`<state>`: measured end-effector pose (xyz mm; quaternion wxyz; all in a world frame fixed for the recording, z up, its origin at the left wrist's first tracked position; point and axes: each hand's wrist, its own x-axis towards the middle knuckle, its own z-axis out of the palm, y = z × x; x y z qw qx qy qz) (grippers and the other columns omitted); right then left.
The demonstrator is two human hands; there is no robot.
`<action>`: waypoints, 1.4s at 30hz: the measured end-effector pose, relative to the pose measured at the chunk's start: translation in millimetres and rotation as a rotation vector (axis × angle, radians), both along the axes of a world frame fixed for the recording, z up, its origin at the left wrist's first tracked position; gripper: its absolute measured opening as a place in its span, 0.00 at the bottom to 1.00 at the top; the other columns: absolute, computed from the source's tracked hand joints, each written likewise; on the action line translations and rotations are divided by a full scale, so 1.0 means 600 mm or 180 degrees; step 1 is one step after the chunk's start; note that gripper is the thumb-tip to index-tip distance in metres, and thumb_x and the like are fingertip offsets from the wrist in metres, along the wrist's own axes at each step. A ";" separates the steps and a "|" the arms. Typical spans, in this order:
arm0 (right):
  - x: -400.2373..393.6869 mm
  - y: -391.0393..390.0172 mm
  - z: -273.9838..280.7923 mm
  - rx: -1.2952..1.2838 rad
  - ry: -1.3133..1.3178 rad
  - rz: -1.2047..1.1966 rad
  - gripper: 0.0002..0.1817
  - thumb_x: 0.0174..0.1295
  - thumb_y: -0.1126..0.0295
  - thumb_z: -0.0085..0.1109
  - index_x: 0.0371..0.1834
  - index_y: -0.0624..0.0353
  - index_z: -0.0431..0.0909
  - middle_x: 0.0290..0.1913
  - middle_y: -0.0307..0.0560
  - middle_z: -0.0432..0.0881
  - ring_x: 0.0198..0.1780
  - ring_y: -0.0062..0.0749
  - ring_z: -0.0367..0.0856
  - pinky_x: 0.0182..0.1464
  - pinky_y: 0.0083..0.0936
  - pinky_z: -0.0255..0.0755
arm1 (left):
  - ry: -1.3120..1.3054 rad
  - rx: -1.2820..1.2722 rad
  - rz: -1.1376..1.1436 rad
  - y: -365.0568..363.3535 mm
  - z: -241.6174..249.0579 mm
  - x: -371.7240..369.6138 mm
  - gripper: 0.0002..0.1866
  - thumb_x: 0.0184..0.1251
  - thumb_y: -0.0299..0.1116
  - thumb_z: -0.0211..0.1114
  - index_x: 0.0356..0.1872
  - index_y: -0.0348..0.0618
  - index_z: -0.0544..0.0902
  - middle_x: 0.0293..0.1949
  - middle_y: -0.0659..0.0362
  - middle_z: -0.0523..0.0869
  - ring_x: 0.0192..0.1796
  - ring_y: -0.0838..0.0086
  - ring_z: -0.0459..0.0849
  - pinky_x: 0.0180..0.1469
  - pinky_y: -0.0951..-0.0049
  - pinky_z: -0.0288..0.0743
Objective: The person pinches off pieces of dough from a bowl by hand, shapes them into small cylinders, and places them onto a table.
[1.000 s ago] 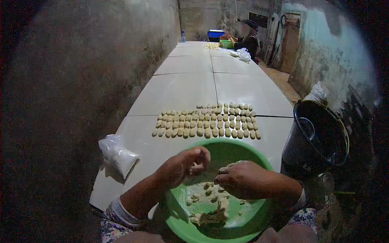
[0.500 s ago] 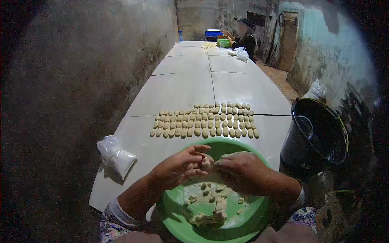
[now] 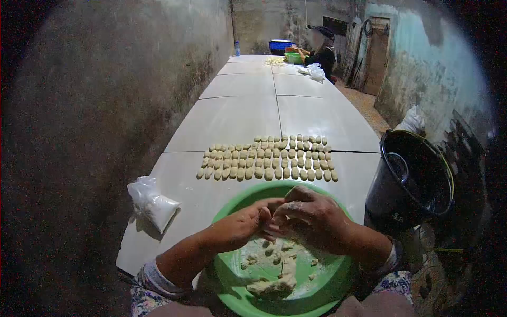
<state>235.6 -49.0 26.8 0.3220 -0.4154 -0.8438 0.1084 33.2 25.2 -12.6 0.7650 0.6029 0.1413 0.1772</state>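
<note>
Above the green basin (image 3: 232, 274), my left hand (image 3: 245, 224) and my right hand (image 3: 317, 216) meet with their fingers curled together. Whatever lies between them is mostly hidden by the fingers. White dust coats my right hand's fingers. In the basin lie a larger lump of dough (image 3: 273, 285), several small dough bits (image 3: 269, 251) and scattered flour. Just beyond the basin, several rows of small oval dough pieces (image 3: 266, 161) lie on the white table (image 3: 237, 124).
A bag of white powder (image 3: 156, 206) lies at the table's left edge. A black bucket (image 3: 391, 195) stands at the right. Far off, a person (image 3: 322, 55) works at another green basin (image 3: 294, 58), near a blue crate (image 3: 281, 46) and white plastic bags (image 3: 316, 72).
My hands have come together, and my left fingers, spread before, are now curled in against my right hand. The small dough piece seen at my left fingers is now hidden. The far person's hands have lowered.
</note>
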 end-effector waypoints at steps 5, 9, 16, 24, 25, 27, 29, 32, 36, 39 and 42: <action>-0.001 -0.002 -0.003 0.0000 -0.0108 -0.0138 0.10 0.59 0.67 0.60 0.42 0.55 0.78 0.41 0.51 0.76 0.38 0.47 0.81 0.37 0.38 0.77 | 0.0249 0.0596 -0.0024 -0.010 0.002 -0.003 0.20 0.75 0.42 0.52 0.59 0.39 0.73 0.45 0.59 0.83 0.46 0.76 0.80 0.47 0.74 0.75; -0.003 -0.005 0.005 0.0290 -0.0085 -0.0294 0.15 0.59 0.65 0.61 0.48 0.53 0.75 0.42 0.53 0.75 0.39 0.51 0.81 0.39 0.40 0.76 | 0.0624 0.0807 0.0473 -0.022 0.014 0.000 0.13 0.76 0.35 0.50 0.45 0.37 0.78 0.32 0.61 0.82 0.34 0.79 0.79 0.41 0.75 0.75; -0.006 -0.007 0.014 -0.0112 -0.0127 0.0260 0.12 0.58 0.64 0.60 0.44 0.52 0.75 0.36 0.48 0.76 0.37 0.49 0.81 0.37 0.42 0.75 | 0.0352 0.1110 0.0245 -0.030 0.018 -0.001 0.14 0.76 0.39 0.50 0.45 0.37 0.76 0.32 0.59 0.79 0.32 0.77 0.77 0.37 0.75 0.75; 0.008 0.007 -0.010 0.0011 -0.0050 0.0280 0.09 0.59 0.66 0.60 0.40 0.56 0.76 0.36 0.49 0.76 0.35 0.50 0.80 0.35 0.42 0.75 | 0.0368 0.2001 0.0180 -0.031 0.007 0.004 0.21 0.76 0.47 0.45 0.46 0.37 0.75 0.31 0.57 0.78 0.31 0.74 0.78 0.35 0.73 0.74; 0.008 0.009 -0.012 -0.0119 -0.0069 0.0340 0.09 0.59 0.67 0.60 0.40 0.57 0.76 0.36 0.49 0.77 0.35 0.50 0.80 0.36 0.41 0.76 | 0.0585 0.2053 0.0185 -0.031 0.009 0.003 0.21 0.77 0.48 0.44 0.45 0.37 0.75 0.29 0.57 0.77 0.30 0.75 0.78 0.34 0.74 0.74; -0.002 -0.002 0.004 -0.0334 0.0380 0.0278 0.09 0.59 0.68 0.60 0.40 0.58 0.76 0.37 0.50 0.77 0.35 0.49 0.81 0.37 0.40 0.77 | 0.0491 0.1729 0.0193 -0.030 0.008 0.000 0.21 0.77 0.48 0.44 0.42 0.38 0.74 0.27 0.58 0.76 0.29 0.76 0.77 0.34 0.74 0.73; -0.006 -0.005 0.013 -0.0547 0.0819 0.0222 0.08 0.60 0.70 0.60 0.40 0.59 0.76 0.38 0.50 0.78 0.36 0.49 0.81 0.38 0.38 0.77 | 0.0389 0.1406 0.0209 -0.029 0.011 -0.003 0.21 0.77 0.48 0.44 0.40 0.38 0.74 0.25 0.59 0.76 0.28 0.76 0.77 0.33 0.74 0.72; -0.005 -0.001 0.015 -0.0357 0.0645 0.0320 0.07 0.59 0.73 0.60 0.40 0.61 0.76 0.39 0.51 0.79 0.37 0.47 0.82 0.39 0.36 0.78 | 0.0345 0.1208 -0.0085 -0.024 0.017 -0.007 0.26 0.75 0.55 0.43 0.34 0.38 0.72 0.25 0.61 0.75 0.28 0.77 0.77 0.33 0.75 0.71; 0.008 0.010 0.000 -0.0101 0.0433 0.0585 0.07 0.58 0.75 0.61 0.39 0.60 0.76 0.38 0.51 0.79 0.38 0.46 0.82 0.39 0.35 0.78 | -0.0031 0.0872 -0.0290 -0.022 0.003 -0.006 0.36 0.69 0.67 0.32 0.34 0.39 0.72 0.26 0.61 0.74 0.28 0.77 0.75 0.33 0.75 0.71; 0.010 0.005 0.002 -0.0009 0.0354 0.0629 0.08 0.57 0.76 0.61 0.39 0.59 0.76 0.37 0.50 0.78 0.38 0.47 0.81 0.40 0.34 0.78 | -0.0014 0.0879 -0.0700 -0.008 -0.002 -0.005 0.32 0.71 0.63 0.37 0.35 0.40 0.72 0.27 0.62 0.72 0.28 0.78 0.73 0.34 0.74 0.73; 0.009 0.003 0.006 -0.0168 0.0485 0.0688 0.09 0.56 0.78 0.60 0.40 0.59 0.76 0.39 0.51 0.78 0.39 0.47 0.81 0.43 0.34 0.77 | 0.0044 0.0637 -0.0383 -0.023 0.016 -0.004 0.25 0.74 0.55 0.44 0.37 0.40 0.72 0.27 0.64 0.71 0.28 0.80 0.70 0.36 0.74 0.75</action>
